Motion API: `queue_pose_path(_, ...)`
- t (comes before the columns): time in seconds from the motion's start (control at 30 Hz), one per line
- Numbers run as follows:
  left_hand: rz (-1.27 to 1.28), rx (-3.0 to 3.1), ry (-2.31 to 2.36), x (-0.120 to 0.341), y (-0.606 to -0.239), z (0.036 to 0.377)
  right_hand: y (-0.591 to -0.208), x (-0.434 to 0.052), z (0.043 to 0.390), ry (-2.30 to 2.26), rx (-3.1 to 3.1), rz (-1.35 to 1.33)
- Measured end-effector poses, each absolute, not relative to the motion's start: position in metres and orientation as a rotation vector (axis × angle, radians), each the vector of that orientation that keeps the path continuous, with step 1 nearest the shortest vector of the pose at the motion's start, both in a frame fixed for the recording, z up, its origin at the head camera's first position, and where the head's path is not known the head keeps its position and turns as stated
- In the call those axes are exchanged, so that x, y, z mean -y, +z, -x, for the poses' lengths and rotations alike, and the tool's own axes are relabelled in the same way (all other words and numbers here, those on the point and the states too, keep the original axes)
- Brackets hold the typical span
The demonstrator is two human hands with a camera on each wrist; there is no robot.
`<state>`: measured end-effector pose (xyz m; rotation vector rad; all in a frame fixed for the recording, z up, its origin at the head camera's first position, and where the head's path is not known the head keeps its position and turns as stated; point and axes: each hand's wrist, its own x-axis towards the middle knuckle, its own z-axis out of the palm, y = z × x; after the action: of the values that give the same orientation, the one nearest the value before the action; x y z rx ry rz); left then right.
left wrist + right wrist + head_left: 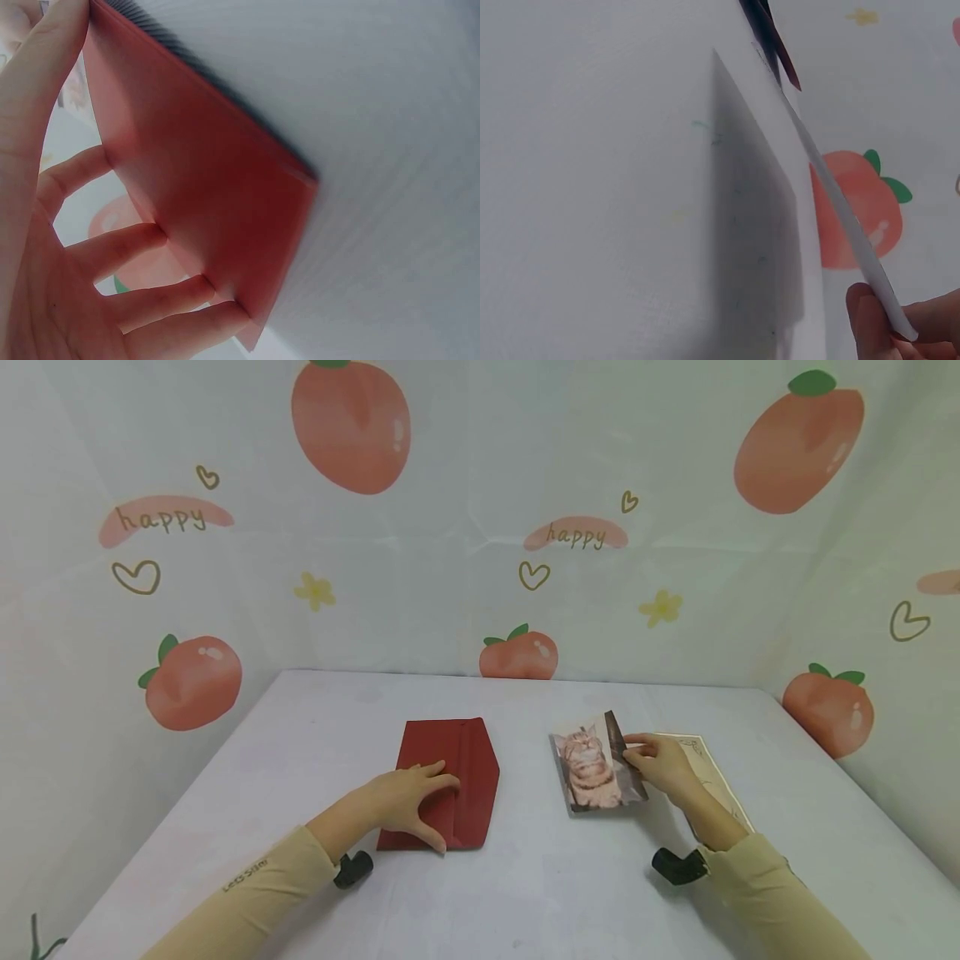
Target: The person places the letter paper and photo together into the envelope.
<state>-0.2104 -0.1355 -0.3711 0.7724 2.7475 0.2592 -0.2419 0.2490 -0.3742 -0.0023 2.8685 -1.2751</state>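
Observation:
A dark red envelope (468, 760) lies flat on the white table (540, 885), left of centre. My left hand (435, 806) rests on it with fairly straight fingers (127, 251). Their tips are hidden behind the envelope's (202, 187) edge, and the thumb lies along its near side. Right of centre, my right hand (633, 752) pinches the right edge of a cat photo (592, 772) and tilts that edge up off the table. In the right wrist view the photo (840, 210) shows edge-on, with a fingertip (870, 322) at its lower end.
A cream card (716, 777) lies flat under and behind my right hand. Walls of white cloth printed with peaches (517, 656) close in the table at the back and on both sides. Black wrist mounts (352, 868) hang just above the table.

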Motion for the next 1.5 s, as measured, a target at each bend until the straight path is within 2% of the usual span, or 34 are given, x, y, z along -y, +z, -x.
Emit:
queue_pose_path(0.87,-0.772,-2.753,0.253,0.135,-0.371,0.211,-0.362,-0.229,0.247,-1.385,-2.818,0.001)
queue_pose_path(1.5,-0.768,-2.753,0.262,0.135,-0.372,0.21,-0.359,-0.214,0.246,-1.448,-2.791,0.109)
